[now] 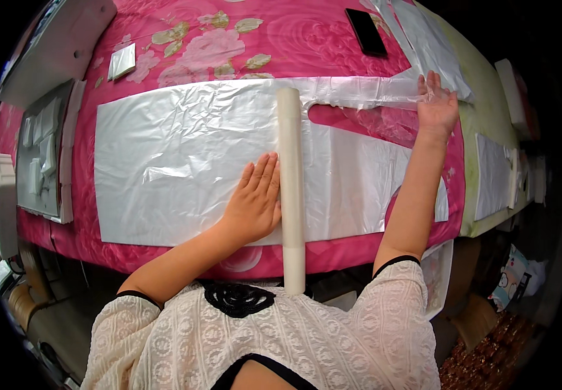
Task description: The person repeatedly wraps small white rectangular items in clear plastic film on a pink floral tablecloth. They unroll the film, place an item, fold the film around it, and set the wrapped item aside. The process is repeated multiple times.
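Note:
A whitish, shiny plastic bag (177,156) is spread flat on the table, with a rounded cut-out between two handle strips at its right end. Across it lies a long cream-coloured tube (291,162), its near end reaching past the table edge toward my body. My left hand (258,195) rests flat on the bag, fingers stretched out, right against the tube's left side. At the far right, my right hand (437,107) is open with fingers apart, at the end of the far handle strip (372,91). Nothing shows gripped in it.
A pink flowered cloth (229,39) covers the table. Beyond the bag lie a black phone (365,32) and a small white packet (122,62). More plastic bags (434,45) lie at far right. At left are a grey tray (47,156) with white packets and a white box (66,45).

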`<state>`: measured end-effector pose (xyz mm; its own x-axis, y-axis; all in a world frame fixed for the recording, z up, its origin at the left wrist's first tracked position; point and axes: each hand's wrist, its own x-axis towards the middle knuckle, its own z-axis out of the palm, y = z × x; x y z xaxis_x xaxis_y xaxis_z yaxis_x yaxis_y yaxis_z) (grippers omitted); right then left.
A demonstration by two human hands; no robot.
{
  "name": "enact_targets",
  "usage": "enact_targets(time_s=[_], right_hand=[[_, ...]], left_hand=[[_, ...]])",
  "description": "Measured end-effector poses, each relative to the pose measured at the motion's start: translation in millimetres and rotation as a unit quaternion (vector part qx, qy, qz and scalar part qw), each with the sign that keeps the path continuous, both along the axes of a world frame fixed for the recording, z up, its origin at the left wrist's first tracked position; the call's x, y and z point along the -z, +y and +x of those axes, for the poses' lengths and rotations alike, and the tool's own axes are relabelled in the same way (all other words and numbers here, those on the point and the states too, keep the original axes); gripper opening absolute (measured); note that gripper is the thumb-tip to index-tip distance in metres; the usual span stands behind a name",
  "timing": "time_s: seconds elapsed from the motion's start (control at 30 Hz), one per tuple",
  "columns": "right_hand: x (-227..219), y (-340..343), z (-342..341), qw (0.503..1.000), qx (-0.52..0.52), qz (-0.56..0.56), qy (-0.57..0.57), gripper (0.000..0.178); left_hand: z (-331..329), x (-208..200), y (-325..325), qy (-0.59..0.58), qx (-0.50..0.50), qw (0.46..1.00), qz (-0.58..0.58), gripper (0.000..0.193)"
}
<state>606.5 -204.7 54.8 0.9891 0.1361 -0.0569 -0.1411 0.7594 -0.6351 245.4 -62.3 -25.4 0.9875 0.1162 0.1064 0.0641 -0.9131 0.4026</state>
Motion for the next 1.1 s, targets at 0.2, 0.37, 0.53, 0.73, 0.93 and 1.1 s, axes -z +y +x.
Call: enact_targets(time_s=[0.2, 0.37, 0.53, 0.73, 0.93, 1.1], right_hand=[[-47, 66, -97, 0.93, -0.17, -0.182, -0.27, 0.076], [6, 129, -248, 0.588, -0.342, -0.438, -0.588, 0.093], [25, 146, -277, 0.492, -0.341, -0.472, -0.647, 0.103], [22, 106, -188, 0.658, -0.332, -0.44, -0.513, 0.111], [6, -20, 24, 0.946, 0.099, -0.258, 0.168, 0.058], [-11, -49, 3, 0.978, 0.014, -0.204, 0.049, 0.047]], left_hand=[[-2, -5, 11, -0.09, -0.051, 0.962, -0.251, 0.069], [-9, -37, 55, -0.301, -0.042, 0.674, -0.674, 0.074], [-51, -24, 95, -0.217, -0.24, 0.699, -0.638, 0.05], [-59, -17, 109, -0.244, -0.292, 0.798, -0.467, 0.039], [-66, -19, 124, -0.161, -0.252, 0.949, -0.1, 0.053], [-85, -17, 133, -0.122, -0.248, 0.961, -0.025, 0.068]])
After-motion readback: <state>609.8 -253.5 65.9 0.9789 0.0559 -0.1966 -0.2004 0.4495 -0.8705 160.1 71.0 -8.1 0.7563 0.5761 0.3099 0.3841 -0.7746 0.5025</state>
